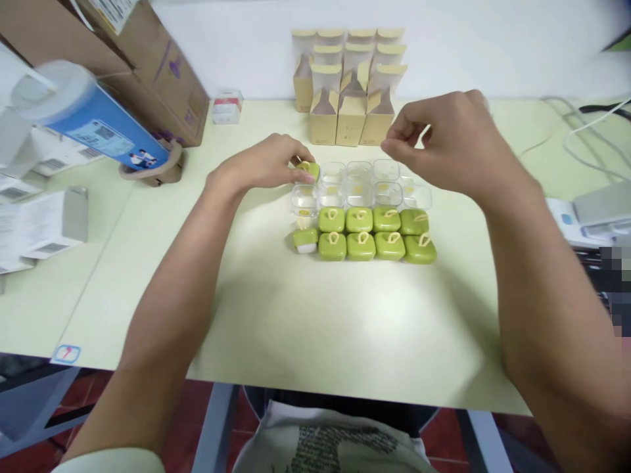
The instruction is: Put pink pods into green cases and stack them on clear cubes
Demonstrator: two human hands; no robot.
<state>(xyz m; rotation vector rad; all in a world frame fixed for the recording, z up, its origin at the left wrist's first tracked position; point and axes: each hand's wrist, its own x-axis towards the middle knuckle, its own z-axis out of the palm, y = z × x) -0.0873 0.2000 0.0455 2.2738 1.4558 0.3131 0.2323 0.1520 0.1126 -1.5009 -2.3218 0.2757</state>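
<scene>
My left hand [273, 161] has its thumb and fingers closed around a small green case [308, 168] with a looped strap, at the left end of the back row. Beside that case, small clear plastic boxes [359, 174] stand in two rows. In front of them are two rows of green cases [361, 244] with pale yellow loops. A green-lidded case with a white base [305, 240] sits at their left end. My right hand [444, 141] is raised over the right side of the clear boxes, fingertips pinched together; whether anything is between them cannot be made out.
Several open cardboard boxes [351, 121] stand against the wall. At the left are a blue cylinder [106, 125] in a brown holder, a large carton [162, 79] and white boxes [44, 223]. A small white-and-red box [227, 108] stands behind. Cables [586, 131] lie right.
</scene>
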